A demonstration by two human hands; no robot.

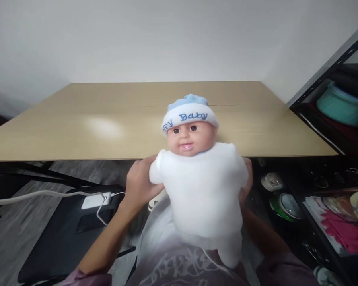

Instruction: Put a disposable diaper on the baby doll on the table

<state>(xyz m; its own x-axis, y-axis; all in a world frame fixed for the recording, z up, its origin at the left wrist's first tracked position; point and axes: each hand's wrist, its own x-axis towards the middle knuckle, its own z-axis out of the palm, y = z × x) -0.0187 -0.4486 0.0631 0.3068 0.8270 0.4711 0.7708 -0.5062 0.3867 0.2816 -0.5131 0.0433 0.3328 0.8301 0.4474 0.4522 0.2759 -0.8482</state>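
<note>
A baby doll point(203, 186) with a white cloth body is held upright in front of me, its face toward the camera. On its head sits a light blue and white knitted cap point(188, 113) with blue lettering that includes "Baby". My left hand point(143, 178) is closed around the doll's short arm at the left. At the opposite side, my right hand point(248, 176) grips the other arm from behind, and most of its fingers are hidden by the doll. The doll's lower end hangs over my lap, short of the table edge.
Behind the doll stretches a light wooden table point(104, 107) against a white wall. A black chair point(59, 234) at the left carries a white power adapter point(96, 201) with cables. Shelves on the right hold a teal container point(344, 104) and pink cloth point(346, 230).
</note>
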